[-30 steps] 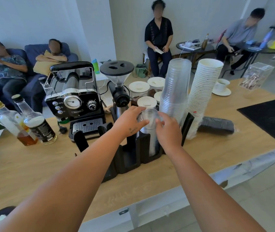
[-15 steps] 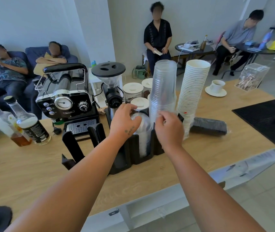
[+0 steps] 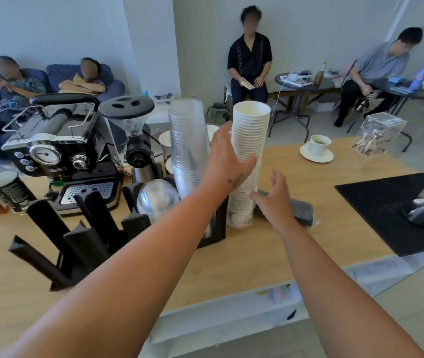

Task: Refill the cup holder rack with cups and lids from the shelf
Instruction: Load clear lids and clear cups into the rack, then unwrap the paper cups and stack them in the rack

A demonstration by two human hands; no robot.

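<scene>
left hand [image 3: 227,161]: fingers spread | right hand [image 3: 275,196]: fingers spread, empty

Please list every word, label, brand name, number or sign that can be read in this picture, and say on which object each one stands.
No text here can be read with certainty.
Espresso machine: a small brand plate below the gauge, too blurred to read.
Gauge dial: markings too small to read.
Dark bottle: label print is blurred.
White paper cup stack: faint print near the bottom, illegible.
Papers at the counter edge: print too small.

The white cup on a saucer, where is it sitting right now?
The white cup on its saucer sits on the far right part of the wooden counter, between the tall stack of paper cups and the clear plastic box.
</scene>
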